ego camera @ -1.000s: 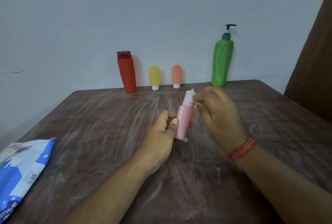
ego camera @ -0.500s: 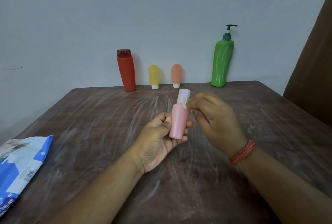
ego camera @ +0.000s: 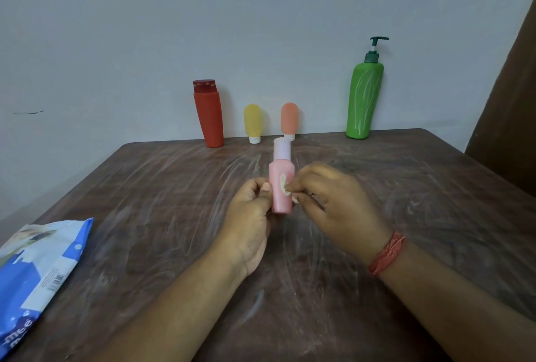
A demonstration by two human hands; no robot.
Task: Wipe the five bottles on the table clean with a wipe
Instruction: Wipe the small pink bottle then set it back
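My left hand (ego camera: 249,216) grips the pink bottle (ego camera: 280,187) upright above the table (ego camera: 145,193), while my right hand (ego camera: 333,202) pinches a small wad of wipe (ego camera: 283,185) against its body. A second ago the wipe was at the pale cap; now it has slid down to the middle, so this bottle seems nearly done, though its far side is hidden. The red bottle (ego camera: 209,118), yellow bottle (ego camera: 252,122), orange bottle (ego camera: 289,118) and green pump bottle (ego camera: 364,100) stand by the wall.

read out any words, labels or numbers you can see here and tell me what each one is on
"mee": partial white lettering on the blue and white wipes pack, cut off by the frame edge.
Barcode and fine print on the same pack: too small to read.
Pink bottle, red bottle, yellow bottle, orange bottle, green pump bottle: no readable text; the green one shows only white streaks.
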